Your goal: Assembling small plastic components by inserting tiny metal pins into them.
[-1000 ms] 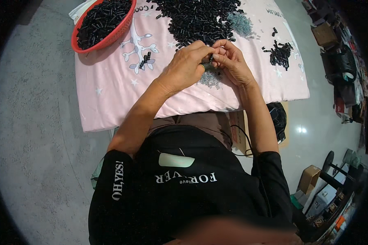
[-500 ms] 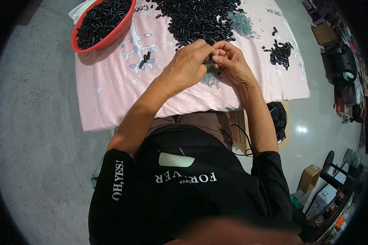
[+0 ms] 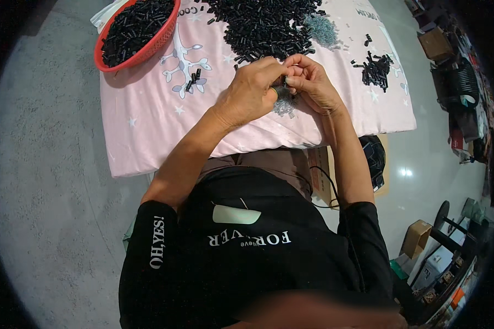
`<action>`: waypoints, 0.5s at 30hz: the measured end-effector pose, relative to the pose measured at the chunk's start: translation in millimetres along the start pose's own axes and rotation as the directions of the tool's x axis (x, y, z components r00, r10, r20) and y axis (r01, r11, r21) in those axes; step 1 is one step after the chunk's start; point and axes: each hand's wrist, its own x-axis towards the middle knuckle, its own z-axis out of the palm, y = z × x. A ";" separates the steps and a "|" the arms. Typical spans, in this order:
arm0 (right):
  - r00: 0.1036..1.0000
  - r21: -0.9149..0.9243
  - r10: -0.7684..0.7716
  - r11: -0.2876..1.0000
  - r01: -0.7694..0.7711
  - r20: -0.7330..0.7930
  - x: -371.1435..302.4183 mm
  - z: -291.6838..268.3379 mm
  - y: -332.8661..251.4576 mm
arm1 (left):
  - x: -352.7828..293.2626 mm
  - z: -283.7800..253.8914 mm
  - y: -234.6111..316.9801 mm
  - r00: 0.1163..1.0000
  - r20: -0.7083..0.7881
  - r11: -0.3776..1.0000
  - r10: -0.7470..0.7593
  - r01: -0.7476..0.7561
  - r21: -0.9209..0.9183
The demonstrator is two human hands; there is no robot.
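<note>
My left hand [image 3: 247,90] and my right hand [image 3: 317,88] meet fingertip to fingertip above the near part of a pink table cover. A small black tube-shaped piece [image 3: 284,81] shows between them, pinched by my right thumb and fingers. My left fingers are closed against the same spot; their tips are partly hidden, so what they hold cannot be made out. Just below the hands lies a little pile of clear small parts [image 3: 284,106]. Beyond them spreads a large heap of black tube pieces [image 3: 266,33].
A red basket [image 3: 160,44] full of black pieces stands at the far left. Several loose black pieces [image 3: 192,81] lie near it. Right of the heap are more clear parts [image 3: 323,31] and a smaller black pile [image 3: 376,72]. The pink cover [image 3: 142,129] ends near my lap.
Both hands stay together at almost the same place, with only a slight shift of the fingers. The whole view has moved very slightly.
</note>
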 end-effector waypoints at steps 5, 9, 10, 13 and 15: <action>0.999 0.005 0.009 1.000 -0.009 0.050 -0.5 -1.1 -0.7 | -5.0 4.3 0.6 0.999 -0.049 1.000 -0.021 0.020 -0.015; 0.998 0.008 0.019 1.000 -0.020 0.068 -0.7 -1.2 -1.6 | -6.2 8.7 -1.3 0.995 -0.094 0.999 -0.018 0.015 -0.037; 0.998 0.009 0.019 1.000 -0.020 0.068 -0.7 -1.0 -0.6 | -7.0 7.5 -1.5 0.996 -0.088 0.999 -0.030 0.027 -0.034; 0.999 0.030 0.032 0.999 -0.033 0.036 0.6 2.2 1.6 | -13.0 -1.3 -12.1 0.990 -0.109 0.996 -0.087 0.087 -0.005; 0.996 0.056 -0.043 0.997 0.048 -0.081 2.4 6.2 0.0 | -23.8 -15.8 -25.9 0.968 -0.151 0.974 -0.201 0.214 0.073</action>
